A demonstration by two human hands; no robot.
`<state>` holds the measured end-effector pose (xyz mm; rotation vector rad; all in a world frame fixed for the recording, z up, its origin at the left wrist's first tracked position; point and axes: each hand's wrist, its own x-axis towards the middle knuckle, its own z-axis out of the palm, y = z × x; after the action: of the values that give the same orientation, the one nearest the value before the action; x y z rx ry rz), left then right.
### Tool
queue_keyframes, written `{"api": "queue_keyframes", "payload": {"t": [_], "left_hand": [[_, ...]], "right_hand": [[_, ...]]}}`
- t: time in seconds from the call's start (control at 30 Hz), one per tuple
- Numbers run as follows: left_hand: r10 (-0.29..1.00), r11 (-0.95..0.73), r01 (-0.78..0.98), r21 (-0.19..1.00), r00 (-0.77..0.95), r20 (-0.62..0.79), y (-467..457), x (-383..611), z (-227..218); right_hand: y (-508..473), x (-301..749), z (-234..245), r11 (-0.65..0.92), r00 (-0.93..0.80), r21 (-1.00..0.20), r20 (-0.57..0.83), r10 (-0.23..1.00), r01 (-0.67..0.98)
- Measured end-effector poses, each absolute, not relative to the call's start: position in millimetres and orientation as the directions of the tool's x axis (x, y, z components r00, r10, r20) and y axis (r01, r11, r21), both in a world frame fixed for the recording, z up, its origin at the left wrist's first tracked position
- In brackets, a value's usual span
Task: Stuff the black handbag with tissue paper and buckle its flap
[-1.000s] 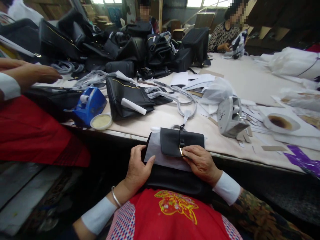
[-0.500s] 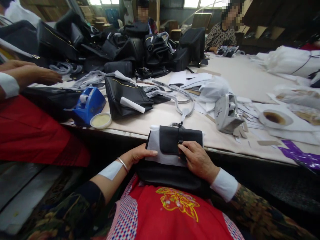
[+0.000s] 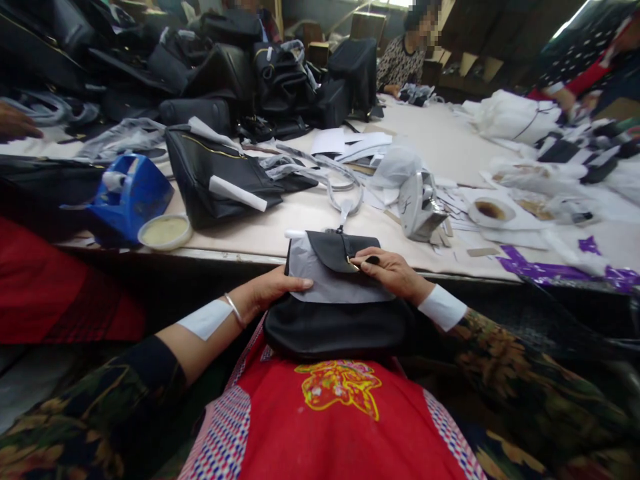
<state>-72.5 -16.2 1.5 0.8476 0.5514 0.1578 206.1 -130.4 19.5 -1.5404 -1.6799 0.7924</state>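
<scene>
A black handbag (image 3: 340, 327) lies on my lap against the table edge. Its black flap (image 3: 336, 251) is folded up over grey tissue paper (image 3: 330, 283). My left hand (image 3: 273, 289) rests flat on the bag's left side, fingertips on the tissue paper, fingers stretched out. My right hand (image 3: 395, 275) pinches the flap's right edge near its small gold clasp, fingers closed on it.
On the table stand a blue tape dispenser (image 3: 131, 195), a round tub of paste (image 3: 165, 231), a black bag with a white paper roll (image 3: 220, 179), a grey iron-like tool (image 3: 419, 205) and a pile of black bags (image 3: 260, 80). Other people work at left, far end and right.
The view has tilted and shifted right. My left hand slid from gripping the bag's corner to lying flat on it. My right hand moved from the clasp to lifting the flap's edge.
</scene>
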Motion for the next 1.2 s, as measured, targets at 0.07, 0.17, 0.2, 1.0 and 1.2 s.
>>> {"api": "queue_keyframes", "payload": {"t": [0.07,0.17,0.2,1.0,1.2], "left_hand": [[0.379,0.682,0.031,0.73,0.839,-0.39,-24,-68,7],[0.439,0.702,-0.041,0.711,0.811,-0.387,-33,-65,17],[0.444,0.714,-0.056,0.698,0.807,-0.389,-36,-65,20],[0.489,0.849,-0.284,0.446,0.741,-0.46,-64,-89,30],[0.467,0.866,-0.29,0.408,0.761,-0.451,-67,-90,26]], "right_hand": [[-130,206,30,0.048,0.006,-0.85,0.059,0.998,0.524],[-127,204,51,-0.033,0.036,-0.87,-0.018,0.999,0.492],[-126,203,59,-0.059,0.035,-0.873,-0.047,0.998,0.484],[-92,188,91,-0.179,-0.071,-0.826,-0.256,0.964,0.534],[-90,187,90,-0.083,-0.145,-0.795,-0.21,0.967,0.601]]}}
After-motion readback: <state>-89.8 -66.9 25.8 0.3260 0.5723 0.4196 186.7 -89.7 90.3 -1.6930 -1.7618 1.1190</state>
